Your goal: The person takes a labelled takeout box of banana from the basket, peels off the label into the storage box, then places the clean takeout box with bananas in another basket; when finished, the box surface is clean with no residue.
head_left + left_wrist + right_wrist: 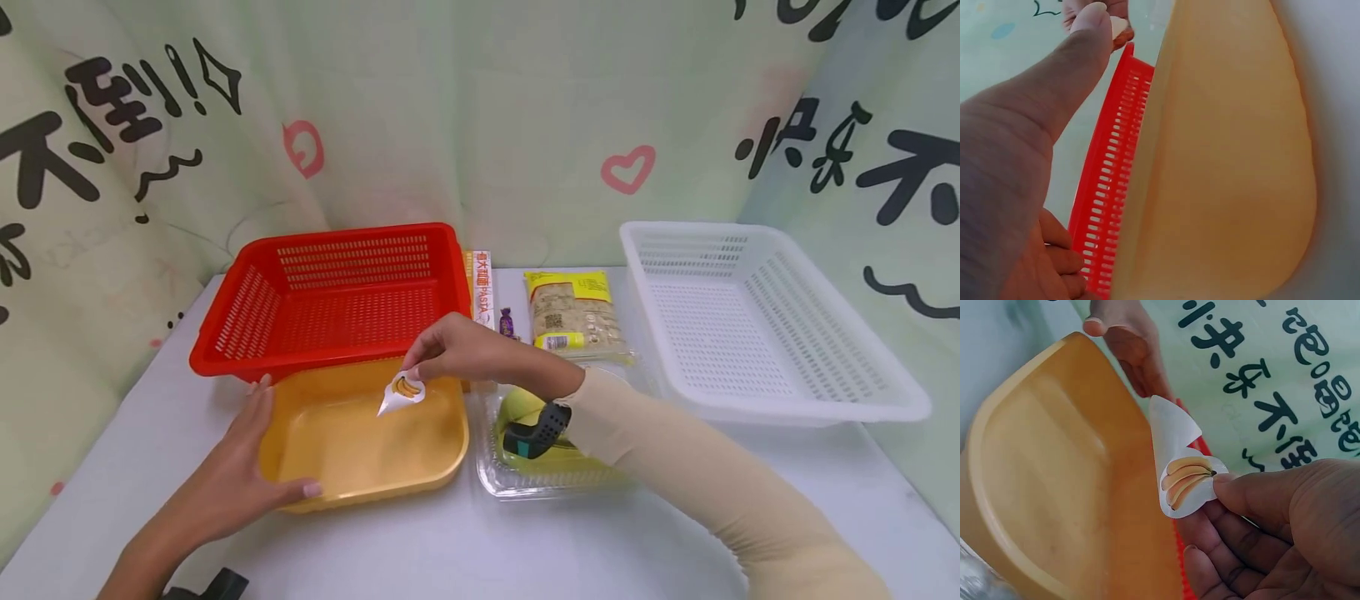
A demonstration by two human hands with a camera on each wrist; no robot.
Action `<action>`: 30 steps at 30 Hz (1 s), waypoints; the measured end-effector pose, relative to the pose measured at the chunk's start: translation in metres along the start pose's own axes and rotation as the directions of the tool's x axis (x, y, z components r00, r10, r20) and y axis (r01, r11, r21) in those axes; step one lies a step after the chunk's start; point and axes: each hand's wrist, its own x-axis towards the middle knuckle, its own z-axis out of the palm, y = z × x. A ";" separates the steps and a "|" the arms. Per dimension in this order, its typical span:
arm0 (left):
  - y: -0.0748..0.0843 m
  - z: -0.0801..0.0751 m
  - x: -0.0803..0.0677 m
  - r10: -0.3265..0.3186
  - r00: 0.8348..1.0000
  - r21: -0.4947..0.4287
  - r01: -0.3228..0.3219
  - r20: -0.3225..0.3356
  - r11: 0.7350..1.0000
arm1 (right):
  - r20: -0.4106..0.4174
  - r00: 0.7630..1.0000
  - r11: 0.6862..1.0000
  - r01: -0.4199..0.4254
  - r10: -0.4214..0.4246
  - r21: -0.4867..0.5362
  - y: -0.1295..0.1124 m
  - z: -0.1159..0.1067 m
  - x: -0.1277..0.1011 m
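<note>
My right hand [446,346] is above the far rim of a yellow plastic basin [360,454], pinching a white sticker [402,392] with a picture of bananas between thumb and fingertips. In the right wrist view the curled sticker [1188,481] has a pointed end bent upward. At the basin's left side is my left hand [240,467], its thumb and fingers spread apart. The left thumb [1079,56] is extended in the left wrist view; whether this hand touches the basin I cannot tell.
Behind the basin stands a red basket [352,325], and a white basket [757,342] stands at right. Between them are a yellow-topped food packet [573,308], a pasta box [482,279] and a purple-wrapped candy [506,322]. A clear tray [517,487] with fruit lies beneath my right forearm.
</note>
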 end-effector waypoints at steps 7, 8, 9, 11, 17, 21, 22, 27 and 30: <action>-0.011 -0.001 -0.002 -0.011 0.998 -0.011 0.012 0.057 1.000 | 0.052 0.999 1.000 0.010 -0.008 -0.024 0.010 0.014 0.009; -0.012 0.000 -0.002 -0.011 0.998 -0.015 0.012 0.064 1.000 | 0.055 0.998 0.999 0.008 -0.006 -0.031 0.011 0.015 0.009; -0.013 0.001 -0.002 -0.013 0.998 -0.015 0.014 0.068 1.000 | 0.059 0.998 0.999 0.005 -0.003 -0.040 0.012 0.016 0.010; -0.014 0.003 -0.002 -0.005 0.998 -0.020 0.006 0.064 1.000 | 0.068 0.998 0.998 0.000 0.004 -0.062 0.014 0.019 0.012; -0.016 0.004 -0.001 0.009 0.998 -0.022 -0.008 0.057 1.000 | 0.091 0.996 0.994 -0.003 0.013 -0.112 0.015 0.023 0.015; -0.016 0.004 -0.001 0.006 0.997 -0.035 -0.003 0.070 0.999 | 0.136 0.990 0.991 -0.016 0.034 -0.132 0.014 0.025 0.017; -0.016 0.004 -0.001 0.008 0.997 -0.041 -0.005 0.072 0.999 | 0.148 0.988 0.990 -0.019 0.040 -0.140 0.014 0.025 0.017; -0.017 0.006 0.000 0.019 0.997 -0.058 -0.015 0.072 0.998 | 0.217 0.975 0.982 0.004 0.038 -0.191 0.015 0.028 0.020; -0.017 0.007 0.000 0.025 0.998 -0.059 -0.022 0.062 0.998 | 0.259 0.966 0.973 0.031 0.031 -0.230 0.016 0.028 0.021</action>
